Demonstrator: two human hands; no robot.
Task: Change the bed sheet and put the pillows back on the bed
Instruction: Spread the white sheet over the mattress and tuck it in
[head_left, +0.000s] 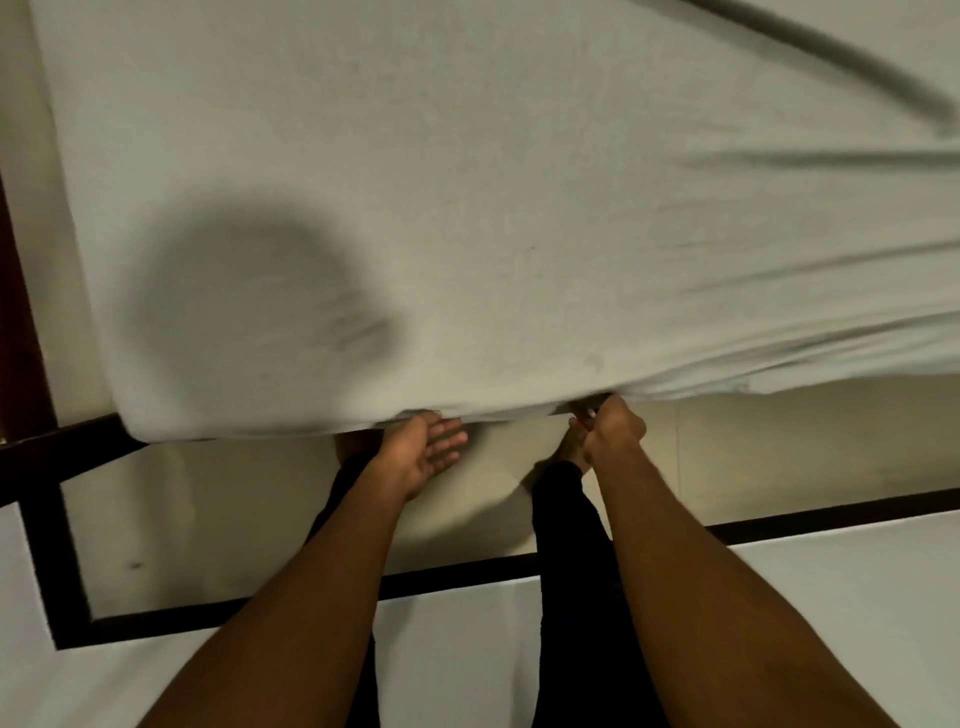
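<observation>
1. The white bed sheet (519, 208) lies spread over the bed and fills the upper part of the view. It is cut off at the top and right edges of the picture, so its full extent cannot be seen.
2. What lies beneath the sheet is wholly covered. Its near edge hangs just above the person's hands, and the underside there is in shade.
3. The left hand (421, 452) is at the near hem with the palm turned up and the fingers (447, 441) nearly straight and loose. The thumb tip reaches the cloth and goes out of sight under it.
4. The right hand (610, 428) is curled tightly around the hem, just to the right of the left hand, and holds a bunch of sheet. Its fingertips are hidden in the cloth.
5. A long dark fold (857, 62) crosses the sheet's upper right corner, blurred. Softer creases run along the right side toward the gripped edge.
6. A round shadow (249, 291) falls on the sheet's left half.
7. A dark wooden bed frame (21, 338) shows only as a strip at the far left.
8. Below the arms, black trousers (566, 545) and a bare foot (571, 452) are partly covered by the forearms. The other foot is nearly all hidden behind the left wrist.
9. The cream floor (779, 457) carries a black stripe (467, 577), which the legs interrupt.
</observation>
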